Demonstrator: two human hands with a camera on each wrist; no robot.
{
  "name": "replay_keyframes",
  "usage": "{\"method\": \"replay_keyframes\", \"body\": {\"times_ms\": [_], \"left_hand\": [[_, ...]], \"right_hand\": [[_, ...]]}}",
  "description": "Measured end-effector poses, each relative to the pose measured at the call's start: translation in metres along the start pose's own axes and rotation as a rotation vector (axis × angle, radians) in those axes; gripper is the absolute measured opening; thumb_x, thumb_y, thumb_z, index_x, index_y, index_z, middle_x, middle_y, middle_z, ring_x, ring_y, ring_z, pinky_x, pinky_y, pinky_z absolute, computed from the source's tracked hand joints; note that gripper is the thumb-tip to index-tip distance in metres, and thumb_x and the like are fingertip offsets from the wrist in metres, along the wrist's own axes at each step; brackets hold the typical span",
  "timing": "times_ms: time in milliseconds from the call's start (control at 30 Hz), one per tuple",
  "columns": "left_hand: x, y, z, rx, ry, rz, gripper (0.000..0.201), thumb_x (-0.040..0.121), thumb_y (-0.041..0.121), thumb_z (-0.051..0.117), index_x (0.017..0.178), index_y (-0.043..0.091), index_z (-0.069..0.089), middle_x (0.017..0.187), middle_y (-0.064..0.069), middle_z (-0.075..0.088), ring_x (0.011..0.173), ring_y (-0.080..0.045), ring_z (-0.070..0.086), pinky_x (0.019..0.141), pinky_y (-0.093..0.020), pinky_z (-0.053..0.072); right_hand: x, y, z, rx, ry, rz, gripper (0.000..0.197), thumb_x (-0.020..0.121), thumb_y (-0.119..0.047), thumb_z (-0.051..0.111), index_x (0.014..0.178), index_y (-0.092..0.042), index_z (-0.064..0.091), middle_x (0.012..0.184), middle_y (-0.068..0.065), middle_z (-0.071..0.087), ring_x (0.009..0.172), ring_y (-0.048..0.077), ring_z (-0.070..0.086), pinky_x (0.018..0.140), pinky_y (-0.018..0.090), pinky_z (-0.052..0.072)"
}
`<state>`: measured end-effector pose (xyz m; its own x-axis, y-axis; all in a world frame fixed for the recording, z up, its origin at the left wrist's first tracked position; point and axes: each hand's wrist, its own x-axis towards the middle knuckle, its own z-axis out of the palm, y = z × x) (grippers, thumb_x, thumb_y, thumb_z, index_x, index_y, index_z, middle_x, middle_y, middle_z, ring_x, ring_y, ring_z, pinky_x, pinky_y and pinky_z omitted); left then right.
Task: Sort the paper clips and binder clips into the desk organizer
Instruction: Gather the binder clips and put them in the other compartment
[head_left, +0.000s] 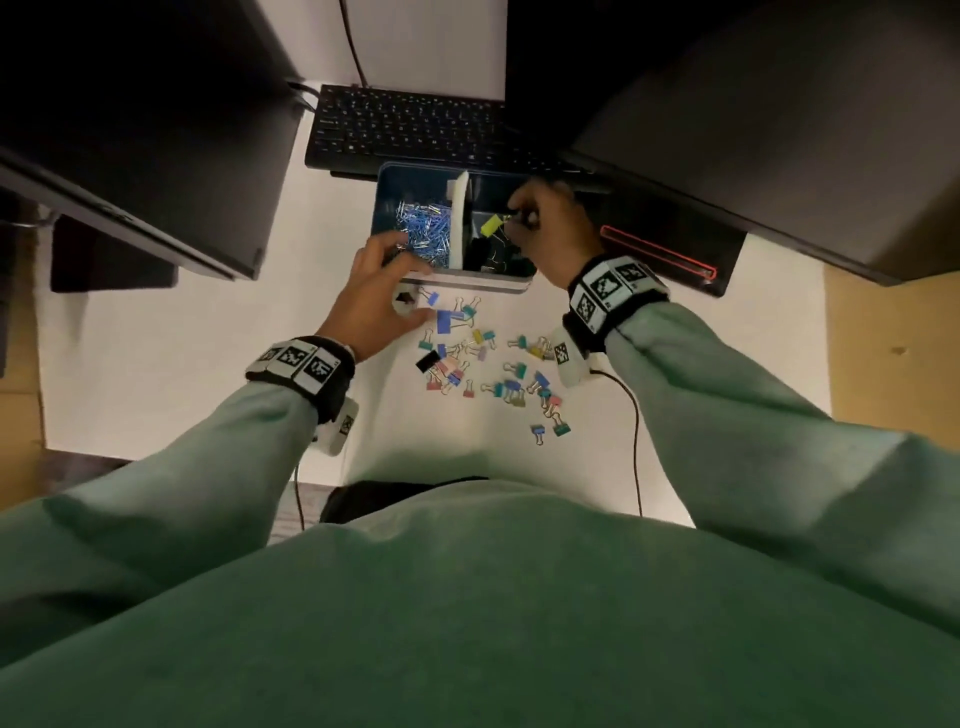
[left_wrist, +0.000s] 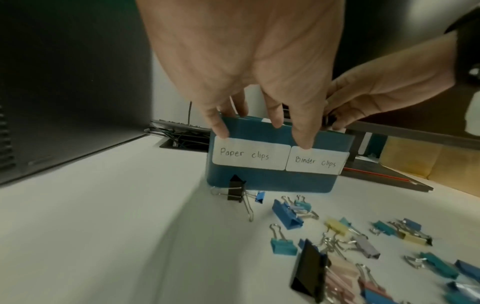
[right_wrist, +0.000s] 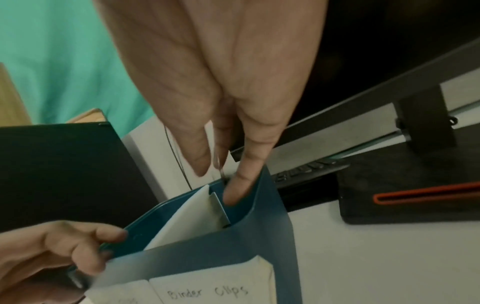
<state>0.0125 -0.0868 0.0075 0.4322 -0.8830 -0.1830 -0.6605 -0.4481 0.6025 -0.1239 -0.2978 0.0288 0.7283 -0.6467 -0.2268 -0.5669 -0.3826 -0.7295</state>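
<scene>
Yellow binder clip (head_left: 492, 223) pinched in right hand (head_left: 553, 228) over binder side of desk organizer (head_left: 467, 283) — drop step. Left hand (head_left: 376, 291) grips organizer's near rim. Next — release, fetch another from desk.

The desk organizer (head_left: 470, 285) is showing teal-blue walls with white labels (left_wrist: 251, 154) handwritten in black, and a pile of blue paper clips (head_left: 421, 228) inside. A yellow binder clip (head_left: 492, 224) is hanging over dark ones, while blue, teal, pink, yellow and black binder clips (head_left: 488, 361) are lying on the white desk (head_left: 182, 338).
</scene>
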Motion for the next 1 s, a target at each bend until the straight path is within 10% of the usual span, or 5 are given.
{"method": "replay_keyframes", "body": {"times_ms": [267, 500, 733, 1000], "left_hand": [[0.011, 0.003, 0.007, -0.025, -0.039, 0.061, 0.043, 0.085, 0.024, 0.07, 0.125, 0.016, 0.057, 0.137, -0.003, 0.046, 0.126, -0.019, 0.043, 0.104, -0.034, 0.038], [-0.018, 0.005, 0.016, 0.062, 0.152, 0.019, 0.055, 0.075, 0.036, 0.078, 0.121, 0.018, 0.053, 0.124, -0.007, 0.042, 0.115, -0.021, 0.042, 0.093, -0.032, 0.045], [-0.023, -0.017, 0.046, 0.288, -0.282, -0.231, 0.126, 0.046, 0.058, 0.087, 0.146, 0.031, 0.014, 0.143, -0.014, 0.021, 0.126, -0.038, 0.03, 0.095, -0.057, 0.043], [-0.012, -0.005, 0.071, 0.057, -0.25, -0.142, 0.043, 0.071, 0.01, 0.074, 0.106, 0.015, 0.05, 0.11, -0.01, 0.035, 0.078, -0.028, 0.054, 0.079, -0.041, 0.053]], "right_hand": [[-0.078, 0.028, 0.007, -0.14, -0.09, -0.093, 0.03, 0.09, -0.02, 0.063, 0.119, -0.016, 0.054, 0.119, 0.006, 0.048, 0.089, 0.019, 0.061, 0.082, 0.032, 0.053], [-0.118, 0.072, 0.043, -0.508, -0.448, 0.302, 0.116, 0.066, -0.053, 0.081, 0.149, -0.032, 0.003, 0.154, 0.02, 0.002, 0.127, 0.049, 0.037, 0.1, 0.052, 0.044], [-0.098, 0.054, 0.082, -0.503, -0.437, 0.121, 0.077, 0.079, -0.034, 0.074, 0.139, -0.021, 0.027, 0.135, 0.017, 0.025, 0.108, 0.039, 0.05, 0.082, 0.041, 0.048], [-0.09, 0.073, 0.065, -0.252, -0.403, 0.187, 0.034, 0.084, -0.022, 0.063, 0.113, -0.016, 0.046, 0.114, 0.012, 0.039, 0.086, 0.029, 0.051, 0.071, 0.035, 0.046]]}}
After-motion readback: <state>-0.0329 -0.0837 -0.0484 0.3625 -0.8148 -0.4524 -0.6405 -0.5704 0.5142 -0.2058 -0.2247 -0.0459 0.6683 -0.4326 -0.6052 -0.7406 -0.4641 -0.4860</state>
